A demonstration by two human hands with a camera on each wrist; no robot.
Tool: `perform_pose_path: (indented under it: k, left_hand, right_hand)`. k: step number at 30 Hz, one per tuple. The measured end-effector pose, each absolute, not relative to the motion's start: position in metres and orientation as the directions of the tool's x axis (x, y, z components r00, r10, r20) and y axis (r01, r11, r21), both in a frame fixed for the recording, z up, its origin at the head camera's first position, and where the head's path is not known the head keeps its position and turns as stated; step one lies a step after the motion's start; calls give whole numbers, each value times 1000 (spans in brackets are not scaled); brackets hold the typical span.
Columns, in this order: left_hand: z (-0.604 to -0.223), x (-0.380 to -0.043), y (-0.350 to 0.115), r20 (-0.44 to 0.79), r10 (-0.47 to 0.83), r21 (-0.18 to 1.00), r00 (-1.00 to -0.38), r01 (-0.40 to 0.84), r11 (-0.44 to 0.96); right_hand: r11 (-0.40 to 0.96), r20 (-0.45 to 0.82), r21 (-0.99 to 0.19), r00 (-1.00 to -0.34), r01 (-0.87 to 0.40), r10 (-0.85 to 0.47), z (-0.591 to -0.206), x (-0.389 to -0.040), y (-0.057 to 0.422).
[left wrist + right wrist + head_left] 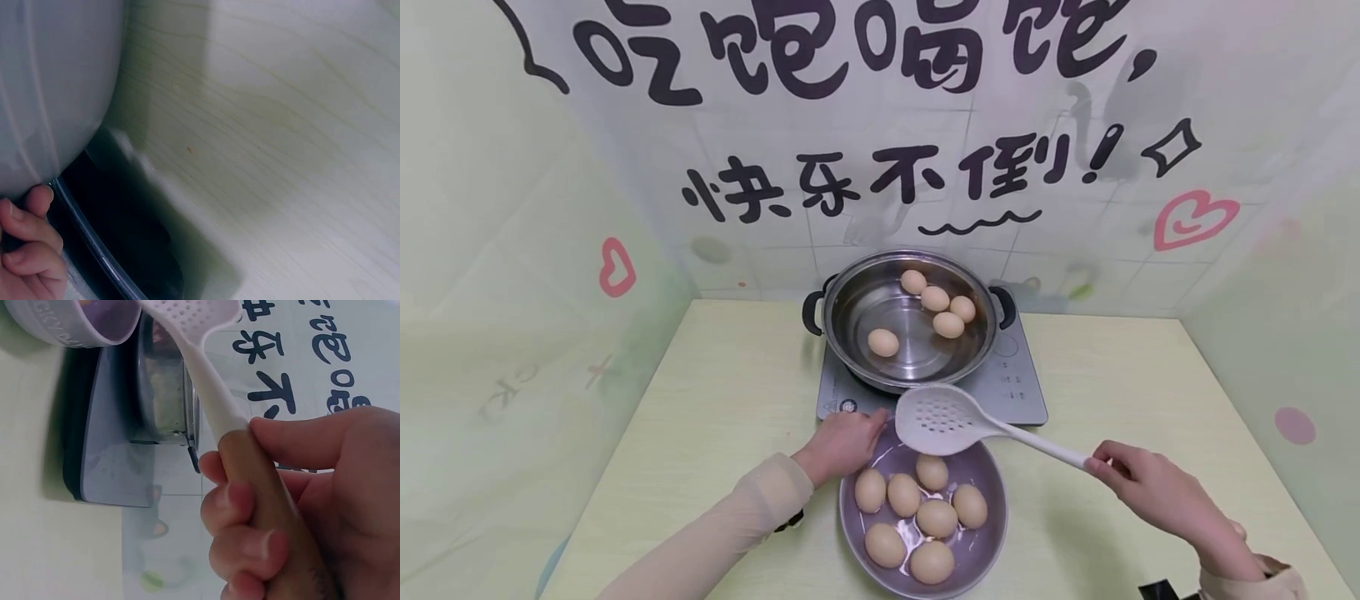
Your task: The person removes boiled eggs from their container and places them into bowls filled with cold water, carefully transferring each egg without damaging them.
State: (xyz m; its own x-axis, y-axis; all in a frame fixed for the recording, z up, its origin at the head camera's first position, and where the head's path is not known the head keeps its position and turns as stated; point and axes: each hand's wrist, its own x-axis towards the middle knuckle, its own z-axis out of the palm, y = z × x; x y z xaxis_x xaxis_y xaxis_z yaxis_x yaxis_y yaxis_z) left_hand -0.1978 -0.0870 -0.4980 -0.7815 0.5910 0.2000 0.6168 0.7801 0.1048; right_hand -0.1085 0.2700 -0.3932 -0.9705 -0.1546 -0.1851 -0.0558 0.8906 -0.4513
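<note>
My right hand (1157,492) grips the wooden handle (269,506) of a white slotted spoon (942,418). The spoon's perforated head bears nothing and hangs over the far rim of a purple bowl (997,533), close to the pot's front edge. My left hand (844,442) holds the bowl by its far left rim; in the left wrist view its curled fingertips (40,199) are at the bowl's side (56,81). Several brown eggs (936,518) lie inside the bowl. Beyond it, a steel pot (917,367) has several eggs (936,298) in it, four at the right and one at front left.
The pot stands on a grey induction cooker (1022,400) with black pot handles (812,312) jutting out at both sides. Pale wood-grain tabletop (700,400) lies around. A printed sheet (760,258) with large lettering covers the wall behind, and side walls flank the table.
</note>
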Motion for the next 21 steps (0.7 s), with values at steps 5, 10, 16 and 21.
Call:
perform_pose_path:
  k: [5,10,16,21]
  left_hand:
    - [-500,-198,-87,203,583,96,-786,609,787]
    - [-500,-198,-87,195,583,115,-789,608,785]
    - [-498,-196,-87,181,590,113,-787,613,782]
    - [-498,-196,-88,201,591,99,-781,616,781]
  right_hand:
    - [829,-200,-554,-953,-82,-228,-382,-124,269]
    - [810,-120,-574,-966,-123,-231,-370,-144,263]
    - [802,-63,-584,-978,-125,-198,-366,-169,244]
    - [824,22,-540,-981,-172,-191,-367,-185,224]
